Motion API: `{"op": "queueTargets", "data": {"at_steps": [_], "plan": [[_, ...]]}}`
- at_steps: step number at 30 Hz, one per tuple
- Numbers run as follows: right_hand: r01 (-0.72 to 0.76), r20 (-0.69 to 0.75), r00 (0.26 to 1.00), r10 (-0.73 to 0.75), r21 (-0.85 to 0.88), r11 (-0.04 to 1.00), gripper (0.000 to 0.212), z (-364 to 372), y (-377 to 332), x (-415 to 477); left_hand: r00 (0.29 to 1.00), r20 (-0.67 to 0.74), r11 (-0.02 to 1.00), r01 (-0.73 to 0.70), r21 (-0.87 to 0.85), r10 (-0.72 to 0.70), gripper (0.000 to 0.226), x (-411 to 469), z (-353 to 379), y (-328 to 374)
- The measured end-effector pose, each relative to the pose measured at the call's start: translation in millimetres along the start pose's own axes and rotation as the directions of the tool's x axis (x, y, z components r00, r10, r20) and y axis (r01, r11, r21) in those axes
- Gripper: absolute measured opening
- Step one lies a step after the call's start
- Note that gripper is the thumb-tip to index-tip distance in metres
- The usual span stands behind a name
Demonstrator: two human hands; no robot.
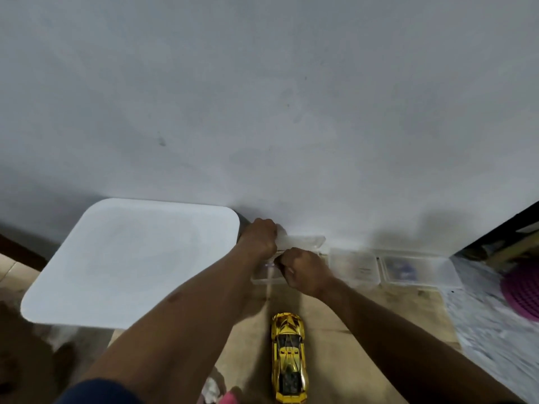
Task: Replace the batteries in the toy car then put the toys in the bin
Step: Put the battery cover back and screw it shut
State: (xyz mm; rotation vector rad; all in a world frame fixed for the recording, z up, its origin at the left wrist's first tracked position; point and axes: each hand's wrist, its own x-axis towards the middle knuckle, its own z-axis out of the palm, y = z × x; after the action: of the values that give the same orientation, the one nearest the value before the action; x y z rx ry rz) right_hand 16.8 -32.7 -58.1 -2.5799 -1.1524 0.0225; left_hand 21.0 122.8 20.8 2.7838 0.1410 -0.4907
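Observation:
A shiny gold toy car (289, 357) stands on the tiled floor near the bottom, nose pointing away from me. Beyond it, against the wall, lies a small clear plastic box (267, 277) with its lid (306, 242) raised. My left hand (259, 237) is closed on the left end of that lid. My right hand (303, 271) is closed over the open box, pinching something small and dark that I cannot make out. A big white bin lid (131, 258) fills the left side.
Two more clear plastic boxes (354, 268) (417, 271) sit in a row along the wall to the right. A purple round object (522, 290) lies on a grey patterned mat (490, 330) at far right. Something pink and white (221, 395) shows at the bottom edge.

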Motion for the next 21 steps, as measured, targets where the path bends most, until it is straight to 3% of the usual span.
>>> {"op": "queueTargets", "data": {"at_steps": [3, 5, 7, 9, 12, 16, 21], "plan": [[0.054, -0.288, 0.957, -0.048, 0.014, 0.998, 0.018, -16, 13, -19, 1.0, 0.009, 1.0, 0.002, 0.018, -0.003, 0.041, -10, 5, 3], [-0.004, -0.35, 0.937, 0.012, 0.021, 1.0, 0.026, -25, 24, -27, 1.0, 0.004, 0.999, -0.002, 0.04, 0.002, 0.039, -18, 12, 5], [-0.088, -0.247, 0.965, 0.086, 0.002, 0.996, 0.037, -31, 30, -30, 1.0, -0.012, 0.996, -0.023, 0.091, 0.024, 0.037, -25, 22, 4], [-0.142, -0.049, 0.989, 0.14, -0.041, 0.989, 0.047, -31, 32, -33, 0.999, -0.001, 0.987, -0.051, 0.151, 0.051, 0.046, -30, 34, 3], [-0.168, 0.194, 0.961, 0.199, -0.163, 0.972, 0.052, -20, 29, -35, 0.997, 0.028, 0.963, -0.072, 0.258, 0.067, 0.058, -34, 52, 3], [-0.151, 0.228, 0.951, 0.208, -0.241, 0.959, 0.049, -8, 28, -34, 0.997, 0.019, 0.934, -0.071, 0.35, 0.069, 0.066, -35, 64, 3], [-0.139, 0.209, 0.958, 0.197, -0.261, 0.955, 0.038, -5, 30, -30, 0.995, 0.0, 0.909, -0.093, 0.405, 0.102, 0.058, -27, 63, 1]]}}
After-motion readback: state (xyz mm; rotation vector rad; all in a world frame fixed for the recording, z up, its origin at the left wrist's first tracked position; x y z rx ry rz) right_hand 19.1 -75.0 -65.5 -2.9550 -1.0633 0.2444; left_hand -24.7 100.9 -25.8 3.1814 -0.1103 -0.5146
